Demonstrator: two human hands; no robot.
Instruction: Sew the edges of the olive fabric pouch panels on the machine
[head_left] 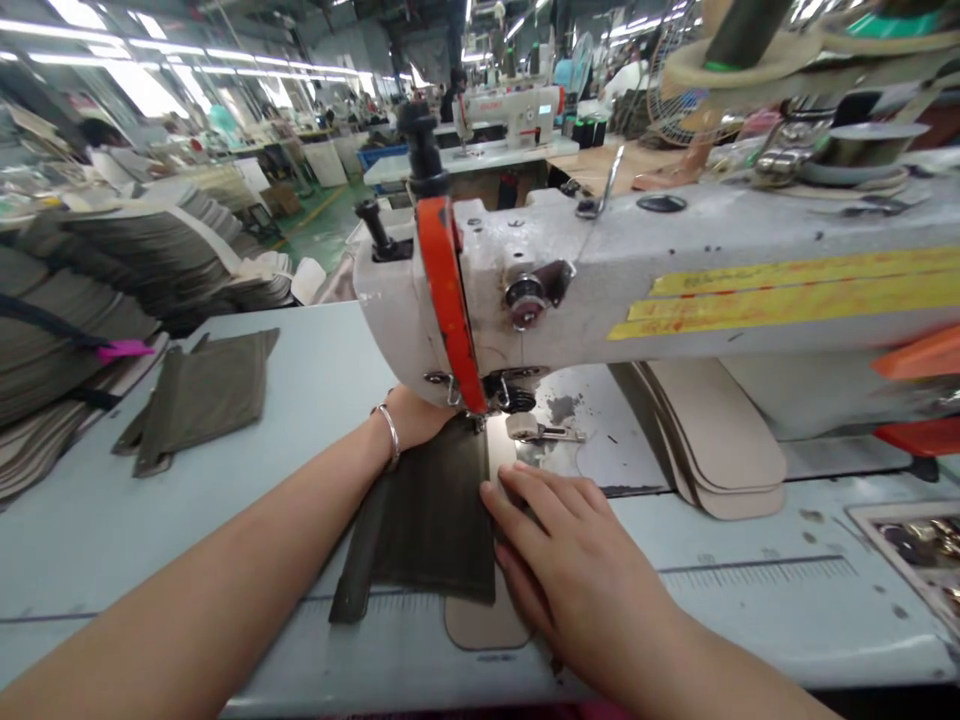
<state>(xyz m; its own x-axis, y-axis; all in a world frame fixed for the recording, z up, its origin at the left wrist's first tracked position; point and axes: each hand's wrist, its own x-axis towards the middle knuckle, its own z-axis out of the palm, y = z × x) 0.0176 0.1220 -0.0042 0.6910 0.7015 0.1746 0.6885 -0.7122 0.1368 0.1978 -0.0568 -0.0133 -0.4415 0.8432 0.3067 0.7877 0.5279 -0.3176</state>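
An olive-green fabric piece (435, 520) lies over a beige panel with rounded corners (480, 620) beneath the sewing machine (450, 300). The fabric's right edge runs along the panel near the needle area. My right hand (562, 530) rests on the panel at that edge, its fingers stretched forward and touching the fabric's side. Behind the fabric, beside the machine's head, is my left hand (424, 415), with a silver bangle on the wrist. Its fingertips are hidden by the machine head and the fabric.
Sewn olive pieces (217, 390) lie on the table at left, near tall stacks of dark panels (135, 250). Right of the needle is a pile of beige panels (720, 430). A tray of metal parts (922, 550) sits at the right edge. Another sewing machine (510, 115) stands beyond.
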